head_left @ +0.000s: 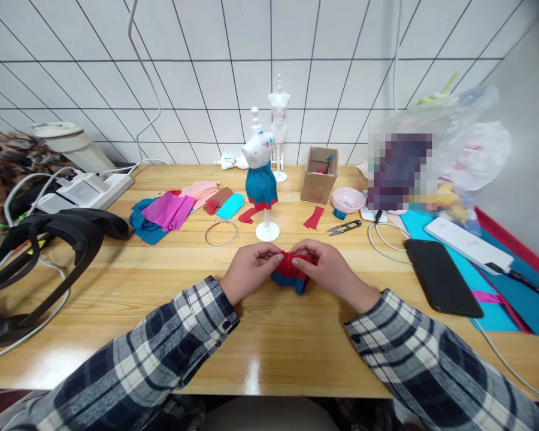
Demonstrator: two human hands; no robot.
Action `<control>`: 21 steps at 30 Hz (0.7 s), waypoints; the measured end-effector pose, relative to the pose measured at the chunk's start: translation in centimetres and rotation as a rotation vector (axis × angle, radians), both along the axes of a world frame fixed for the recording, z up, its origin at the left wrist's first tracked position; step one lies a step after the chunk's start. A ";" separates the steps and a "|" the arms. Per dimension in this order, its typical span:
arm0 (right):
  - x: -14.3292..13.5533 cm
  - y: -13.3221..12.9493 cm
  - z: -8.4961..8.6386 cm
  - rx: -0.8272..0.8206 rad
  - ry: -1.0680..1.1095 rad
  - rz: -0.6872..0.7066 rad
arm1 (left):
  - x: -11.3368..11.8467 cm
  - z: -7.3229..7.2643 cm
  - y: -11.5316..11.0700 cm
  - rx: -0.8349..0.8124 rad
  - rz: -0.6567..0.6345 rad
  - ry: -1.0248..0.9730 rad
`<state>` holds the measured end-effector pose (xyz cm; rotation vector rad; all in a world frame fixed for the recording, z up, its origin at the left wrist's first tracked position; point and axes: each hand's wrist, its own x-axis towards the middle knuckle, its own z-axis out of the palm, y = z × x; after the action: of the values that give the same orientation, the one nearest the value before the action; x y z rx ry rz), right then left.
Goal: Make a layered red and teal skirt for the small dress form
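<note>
Between my two hands is a small gathered piece of fabric, red above and teal below, just over the wooden table. My left hand pinches its upper left edge between thumb and fingers. On the upper right side, my right hand is closed on the same fabric. Whether a needle or thread is in the fingers cannot be seen. Beyond my hands stands a small white dress form wearing a teal skirt with a red hem. A second, bare white dress form stands behind it.
Thread snips, a red scrap, a pink bowl and a cardboard box lie right of the forms. Fabric pieces and a hoop are left. A black headset and a phone flank my arms.
</note>
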<state>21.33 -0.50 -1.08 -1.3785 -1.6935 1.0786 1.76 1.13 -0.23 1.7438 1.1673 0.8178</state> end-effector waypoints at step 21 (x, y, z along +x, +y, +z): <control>1.9 1.1 0.5 -0.122 0.015 0.039 | -1.1 -0.6 1.8 -0.037 0.203 -0.311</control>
<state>23.24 0.56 -0.63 -1.4134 -1.6739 1.2290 0.64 2.94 -0.87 1.4210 1.1481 1.1372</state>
